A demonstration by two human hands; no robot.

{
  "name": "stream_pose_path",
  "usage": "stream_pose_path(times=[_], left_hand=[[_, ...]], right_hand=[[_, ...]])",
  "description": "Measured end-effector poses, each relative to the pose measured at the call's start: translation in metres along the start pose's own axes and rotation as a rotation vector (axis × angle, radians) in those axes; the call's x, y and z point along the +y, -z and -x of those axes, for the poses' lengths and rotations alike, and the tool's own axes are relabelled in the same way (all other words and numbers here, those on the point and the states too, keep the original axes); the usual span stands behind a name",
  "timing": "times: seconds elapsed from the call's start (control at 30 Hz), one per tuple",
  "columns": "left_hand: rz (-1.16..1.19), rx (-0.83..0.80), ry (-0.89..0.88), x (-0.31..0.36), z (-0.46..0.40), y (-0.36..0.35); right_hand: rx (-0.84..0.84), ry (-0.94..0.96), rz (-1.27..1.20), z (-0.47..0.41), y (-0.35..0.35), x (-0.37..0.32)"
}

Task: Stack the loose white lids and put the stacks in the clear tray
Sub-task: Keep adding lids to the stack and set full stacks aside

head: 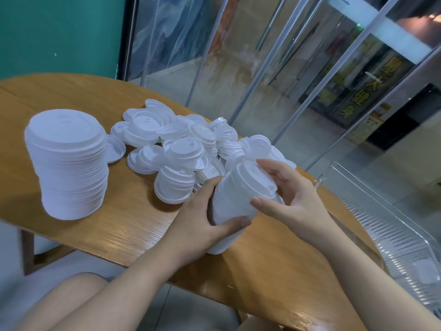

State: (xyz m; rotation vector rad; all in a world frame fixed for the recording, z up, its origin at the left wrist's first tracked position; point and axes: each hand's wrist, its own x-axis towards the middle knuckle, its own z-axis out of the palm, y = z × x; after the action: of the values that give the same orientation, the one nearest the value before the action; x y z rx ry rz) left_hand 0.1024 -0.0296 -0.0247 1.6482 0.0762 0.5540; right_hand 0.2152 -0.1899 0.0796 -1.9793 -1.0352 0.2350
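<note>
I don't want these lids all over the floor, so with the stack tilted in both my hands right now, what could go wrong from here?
1. The held stack is tilted, gripped by the left hand while the right hand seats the top lid; a loose lid might slide off.
2. The loose lid pile reaches the table edge, so a nudge could send some over.
3. The tall stack leans a little and may topple if bumped.

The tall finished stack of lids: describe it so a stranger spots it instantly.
On the wooden table, look to the far left, apart from the loose lid pile. The tall stack stands there alone, upright and untouched, much higher than anything nearby.
</note>
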Motion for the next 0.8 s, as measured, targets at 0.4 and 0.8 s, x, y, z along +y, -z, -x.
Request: stream_pose_path(times=[0.4,0.8], left_hand=[[-0.014,-0.007,0.009,0.002,0.0,0.003],[-0.017,-0.001,0.021,0.002,-0.002,0.003]], right_hand=[[-0.143,-0.069,0.257,0.0,-0.002,-0.01],[-0.185,0.016,0.227,-0.023,0.007,-0.024]])
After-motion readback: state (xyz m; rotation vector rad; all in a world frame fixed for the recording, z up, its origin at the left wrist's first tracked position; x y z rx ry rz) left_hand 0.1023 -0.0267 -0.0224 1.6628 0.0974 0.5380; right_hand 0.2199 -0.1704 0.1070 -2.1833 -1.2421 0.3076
